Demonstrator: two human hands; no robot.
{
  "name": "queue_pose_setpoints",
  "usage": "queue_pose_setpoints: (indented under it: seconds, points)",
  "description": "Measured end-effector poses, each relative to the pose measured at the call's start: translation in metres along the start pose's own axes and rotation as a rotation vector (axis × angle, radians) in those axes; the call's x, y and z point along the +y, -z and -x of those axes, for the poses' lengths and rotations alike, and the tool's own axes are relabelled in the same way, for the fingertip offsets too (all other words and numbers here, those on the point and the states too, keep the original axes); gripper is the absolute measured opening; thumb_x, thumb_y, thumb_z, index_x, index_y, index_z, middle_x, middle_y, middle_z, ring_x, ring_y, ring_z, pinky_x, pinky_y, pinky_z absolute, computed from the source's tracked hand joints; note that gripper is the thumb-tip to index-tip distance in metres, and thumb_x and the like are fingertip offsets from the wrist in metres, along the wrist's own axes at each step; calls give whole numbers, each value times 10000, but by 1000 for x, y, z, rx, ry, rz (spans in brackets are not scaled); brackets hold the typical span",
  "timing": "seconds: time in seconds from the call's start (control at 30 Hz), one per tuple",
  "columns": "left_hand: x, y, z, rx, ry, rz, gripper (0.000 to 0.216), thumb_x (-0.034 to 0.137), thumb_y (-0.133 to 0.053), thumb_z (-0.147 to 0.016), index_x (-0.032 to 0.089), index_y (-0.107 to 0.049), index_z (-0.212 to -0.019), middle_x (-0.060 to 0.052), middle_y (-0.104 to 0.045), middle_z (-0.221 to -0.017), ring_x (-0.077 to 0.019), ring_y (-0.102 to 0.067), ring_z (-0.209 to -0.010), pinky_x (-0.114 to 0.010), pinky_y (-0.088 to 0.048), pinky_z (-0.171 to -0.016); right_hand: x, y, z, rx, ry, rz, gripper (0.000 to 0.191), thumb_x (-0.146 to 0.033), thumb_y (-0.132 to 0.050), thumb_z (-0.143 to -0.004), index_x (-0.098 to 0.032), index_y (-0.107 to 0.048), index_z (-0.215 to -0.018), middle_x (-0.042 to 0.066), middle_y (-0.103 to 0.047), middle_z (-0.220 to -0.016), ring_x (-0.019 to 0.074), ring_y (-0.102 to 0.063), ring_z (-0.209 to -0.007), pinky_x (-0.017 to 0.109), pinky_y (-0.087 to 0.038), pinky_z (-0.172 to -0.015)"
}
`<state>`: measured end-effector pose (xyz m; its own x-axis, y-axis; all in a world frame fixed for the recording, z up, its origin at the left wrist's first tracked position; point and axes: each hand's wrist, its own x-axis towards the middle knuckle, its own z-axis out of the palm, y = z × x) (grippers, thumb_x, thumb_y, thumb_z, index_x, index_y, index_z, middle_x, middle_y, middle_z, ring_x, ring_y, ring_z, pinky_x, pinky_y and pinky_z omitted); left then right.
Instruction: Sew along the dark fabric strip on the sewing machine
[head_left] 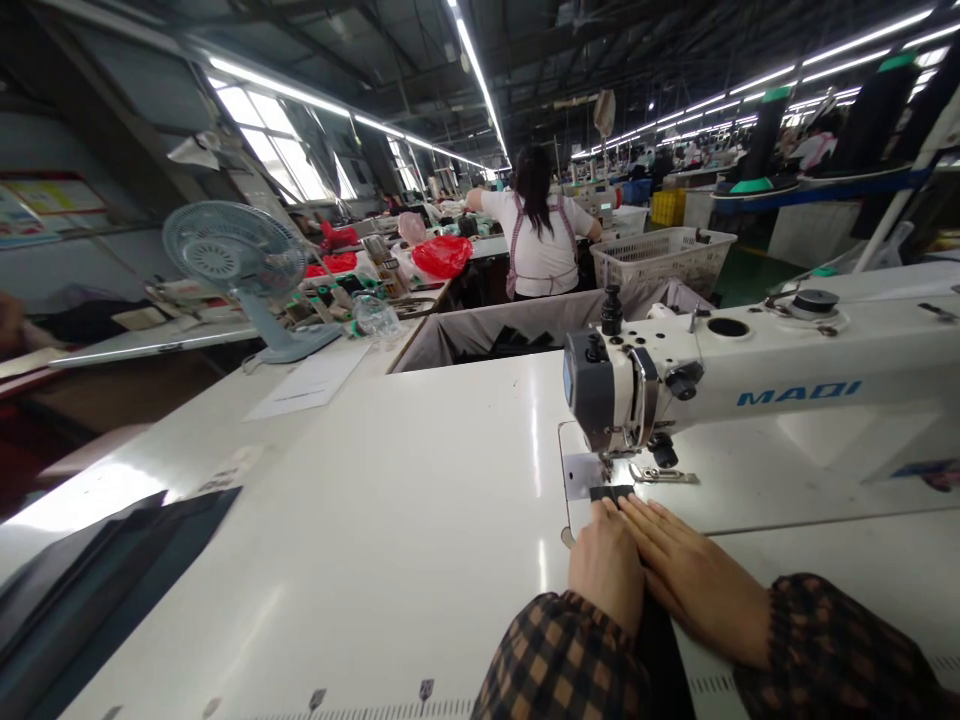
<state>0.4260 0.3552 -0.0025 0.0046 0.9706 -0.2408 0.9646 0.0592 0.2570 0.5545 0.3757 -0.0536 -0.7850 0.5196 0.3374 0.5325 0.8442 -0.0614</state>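
Observation:
A strip of black fabric [664, 665] runs up from the front edge between my forearms to the needle area of a white sewing machine [795, 370]. My left hand [606, 562] is closed over the strip, fingers bent, its fingertips at the fabric's end just in front of the presser foot [609, 468]. Beside it, my right hand [694, 575] lies flat with fingers stretched out, their tips touching the same fabric. Both palms face down, so the undersides of the fingers are hidden. A metal guide [664, 475] sits right of the foot.
Dark fabric pieces [112, 575] lie stacked on the white table [405, 500] at left. A paper sheet [309, 382] and a fan [232, 265] are farther back. Beyond the table are a cloth-lined bin [487, 322], a seated co-worker [546, 235] and a plastic basket [660, 258].

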Motion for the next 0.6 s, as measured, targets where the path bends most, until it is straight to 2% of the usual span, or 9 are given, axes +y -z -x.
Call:
queue_pose_setpoints:
  seconds: [0.3, 0.43, 0.6]
  points:
    - [-2, 0, -24, 21, 15, 46, 363, 76, -353, -745, 64, -448, -1095, -136, -530, -968, -260, -595, -796, -384, -494, -663, 20, -6, -13, -73, 25, 83, 494, -188, -363, -835, -66, -272, -1305, 104, -261, -1352, 205, -205, -1247, 408, -329, -998]
    - [-1, -2, -29, 46, 28, 66, 358, 86, -354, -742, 65, -462, -1083, -135, -532, -963, -258, -595, -790, -392, -491, -677, 23, -8, -14, -37, 13, 89, 488, -187, -346, -846, -68, -256, -1311, 102, -241, -1360, 213, -208, -1246, 410, -340, -992]
    - [-2, -3, -30, 72, 16, 84, 350, 99, -393, -712, 75, -489, -1048, -111, -549, -939, -234, -595, -779, -346, -487, -694, 24, -10, -14, 5, 5, 24, 491, -192, -350, -849, -88, -250, -1319, 108, -281, -1344, 219, -230, -1238, 416, -350, -982]
